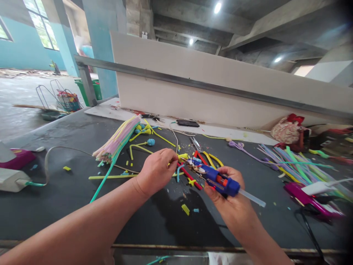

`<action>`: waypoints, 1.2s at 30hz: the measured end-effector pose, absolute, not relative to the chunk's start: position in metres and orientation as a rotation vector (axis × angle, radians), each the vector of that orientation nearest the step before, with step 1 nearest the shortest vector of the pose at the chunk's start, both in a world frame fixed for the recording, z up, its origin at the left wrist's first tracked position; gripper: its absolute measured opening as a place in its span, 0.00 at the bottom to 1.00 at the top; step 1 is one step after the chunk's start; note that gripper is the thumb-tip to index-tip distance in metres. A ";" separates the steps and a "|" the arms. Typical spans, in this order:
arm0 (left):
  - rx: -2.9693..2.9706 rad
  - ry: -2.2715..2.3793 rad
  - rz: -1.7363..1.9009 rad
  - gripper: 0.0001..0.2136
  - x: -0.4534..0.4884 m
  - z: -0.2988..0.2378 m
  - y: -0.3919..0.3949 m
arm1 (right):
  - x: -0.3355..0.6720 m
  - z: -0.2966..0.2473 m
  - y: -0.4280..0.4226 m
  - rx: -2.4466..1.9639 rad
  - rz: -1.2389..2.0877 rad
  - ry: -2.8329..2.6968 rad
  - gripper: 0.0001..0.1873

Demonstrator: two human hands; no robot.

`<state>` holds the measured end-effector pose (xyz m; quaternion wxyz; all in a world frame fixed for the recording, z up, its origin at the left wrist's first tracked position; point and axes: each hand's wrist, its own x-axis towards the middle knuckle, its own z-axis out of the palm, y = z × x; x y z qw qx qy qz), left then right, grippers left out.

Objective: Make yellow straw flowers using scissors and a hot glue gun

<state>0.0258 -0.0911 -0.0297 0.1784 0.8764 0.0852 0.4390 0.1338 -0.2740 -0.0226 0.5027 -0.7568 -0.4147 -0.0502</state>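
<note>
My right hand [237,207] is wrapped round a blue hot glue gun [212,176]; a clear glue stick [252,198] juts from its back end. Close to the gun's nozzle, my left hand [158,170] pinches a small yellow pipe cleaner piece [182,157]. Its fingertips are partly hidden. Beneath the hands lie red-handled pliers or scissors [190,177] and a tool with yellow handles [216,159]. A blue fuzzy ball on a bent yellow stem [150,142] rests left of them. Cut yellow bits [185,209] are scattered on the dark table.
A bundle of pink, yellow and green pipe cleaners [118,141] lies at left, with more loose stems [292,165] at right. Magenta devices stand on both sides [311,202], [20,158] with cords. A black phone-like object [187,123] lies by the white back panel [193,99].
</note>
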 end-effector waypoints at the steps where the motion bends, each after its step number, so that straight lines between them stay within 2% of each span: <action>1: 2.469 0.251 1.233 0.05 0.026 -0.030 -0.091 | 0.134 -0.023 -0.274 -1.823 -0.123 -0.996 0.20; 7: 2.274 0.321 1.142 0.04 0.026 -0.024 -0.093 | 0.137 -0.018 -0.280 -1.781 -0.026 -0.933 0.22; 11: 1.761 0.407 0.875 0.05 0.028 -0.019 -0.091 | 0.140 -0.010 -0.286 -1.731 -0.011 -0.862 0.25; 18: 1.106 0.225 0.411 0.11 0.027 -0.014 -0.090 | 0.132 -0.007 -0.286 -1.679 0.010 -0.875 0.26; 23: 0.986 0.187 0.215 0.08 0.023 -0.013 -0.093 | 0.129 -0.009 -0.286 -1.690 0.038 -0.910 0.23; 36: 1.141 0.219 0.281 0.10 0.025 -0.018 -0.098 | 0.126 -0.015 -0.280 -1.701 0.016 -0.878 0.23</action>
